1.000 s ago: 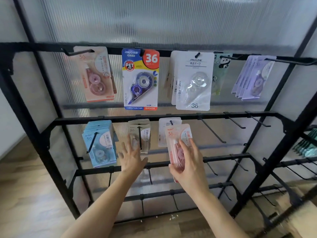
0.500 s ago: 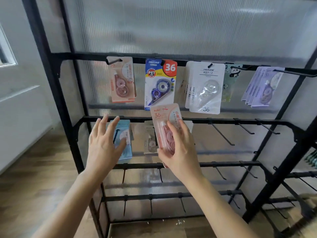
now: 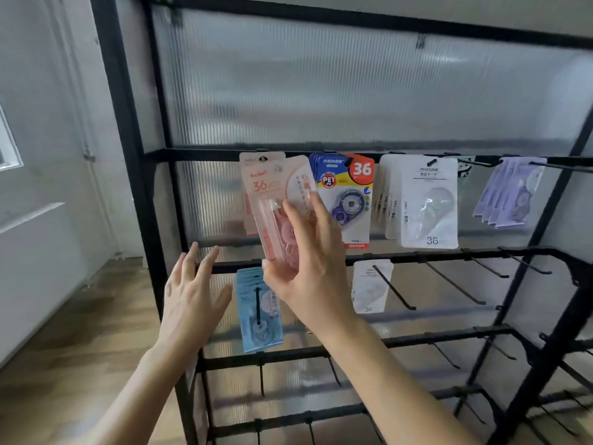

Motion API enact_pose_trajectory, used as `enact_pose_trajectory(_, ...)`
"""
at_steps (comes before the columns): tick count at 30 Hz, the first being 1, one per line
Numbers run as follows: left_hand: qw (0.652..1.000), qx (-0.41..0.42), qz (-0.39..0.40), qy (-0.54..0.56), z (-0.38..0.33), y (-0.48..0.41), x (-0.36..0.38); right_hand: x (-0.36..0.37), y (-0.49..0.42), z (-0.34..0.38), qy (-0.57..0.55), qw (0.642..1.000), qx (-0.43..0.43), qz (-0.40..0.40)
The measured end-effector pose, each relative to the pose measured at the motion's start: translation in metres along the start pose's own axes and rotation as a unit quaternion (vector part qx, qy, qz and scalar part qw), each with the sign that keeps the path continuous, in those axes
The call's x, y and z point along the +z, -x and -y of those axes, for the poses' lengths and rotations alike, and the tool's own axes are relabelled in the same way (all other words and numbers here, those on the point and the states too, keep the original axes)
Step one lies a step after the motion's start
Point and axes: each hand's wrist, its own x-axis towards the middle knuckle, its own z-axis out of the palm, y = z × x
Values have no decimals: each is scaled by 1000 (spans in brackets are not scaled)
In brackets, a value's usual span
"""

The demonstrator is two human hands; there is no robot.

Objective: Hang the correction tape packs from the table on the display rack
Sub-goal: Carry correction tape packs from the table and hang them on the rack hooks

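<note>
Your left hand (image 3: 192, 300) hovered by the display rack's (image 3: 149, 220) left post, fingers spread and holding nothing. Just right of it, your right hand (image 3: 308, 271) gripped a pink correction tape pack (image 3: 276, 200), tilted, in front of the hanging pink packs (image 3: 256, 160) on the upper rail. Blue packs (image 3: 260, 316) hung below, and white packs (image 3: 428, 203) farther right.

1. soft, even daylight; the ribbed translucent panel (image 3: 353, 91) glows from behind, brightest upper centre.
2. motion blur softens the correction tape pack (image 3: 272, 194), left hand (image 3: 189, 303) and lower right.
3. display rack (image 3: 133, 155) posts lean near the edges.
</note>
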Motion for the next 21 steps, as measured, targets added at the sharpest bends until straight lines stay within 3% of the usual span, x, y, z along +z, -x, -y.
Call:
enact_pose_trajectory(11,998,54,21,23,11,-20,16,34,-10,-1,52,998,28,37)
enact_pose_trajectory(21,988,118,23,-95,25,-21,36,109,-60,-31,47,986,118,110)
